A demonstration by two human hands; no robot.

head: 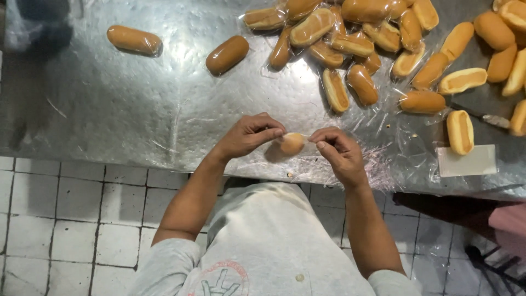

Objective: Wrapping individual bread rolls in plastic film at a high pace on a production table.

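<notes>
While both hands work close together at the near edge of the metal tabletop [109, 109], a small bread roll [291, 143] sits between them, wrapped in clear plastic. The left hand [249, 135] has its fingers curled and pinched shut on one end of the wrap, the right hand [339, 151] pinched on the other. Beyond them lies a heap of wrapped rolls [350, 44], two single rolls [227, 54] lying apart to the left.
</notes>
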